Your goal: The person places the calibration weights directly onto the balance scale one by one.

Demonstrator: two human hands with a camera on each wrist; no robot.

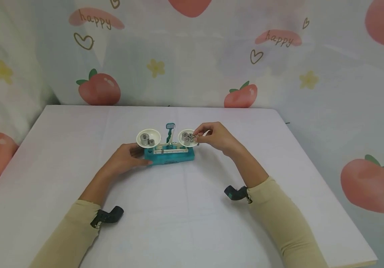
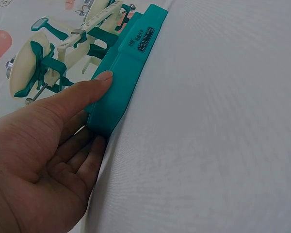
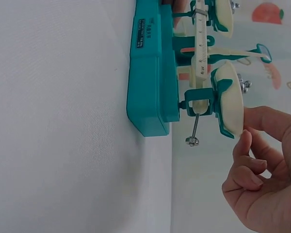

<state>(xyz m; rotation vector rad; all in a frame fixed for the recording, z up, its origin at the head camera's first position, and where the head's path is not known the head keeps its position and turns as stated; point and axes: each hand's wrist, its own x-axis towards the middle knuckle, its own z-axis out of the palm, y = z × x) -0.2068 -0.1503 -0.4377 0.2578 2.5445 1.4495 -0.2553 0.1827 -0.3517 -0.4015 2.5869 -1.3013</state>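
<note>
A teal balance scale stands on the table with two cream pans. My left hand grips the left end of its base, the thumb on the front face and the fingers behind. In the left pan stand a large metal weight and a smaller one. Several small metal weights cluster in the right pan. My right hand pinches a small metal weight at that pan's right side. In the right wrist view the pan hides the pinched weight.
The scale sits toward the back of a white-covered table. Behind it hangs a printed cloth with fruit and hearts. A pointer with a small framed window rises between the pans. Black wrist cameras jut inward from both sleeves.
</note>
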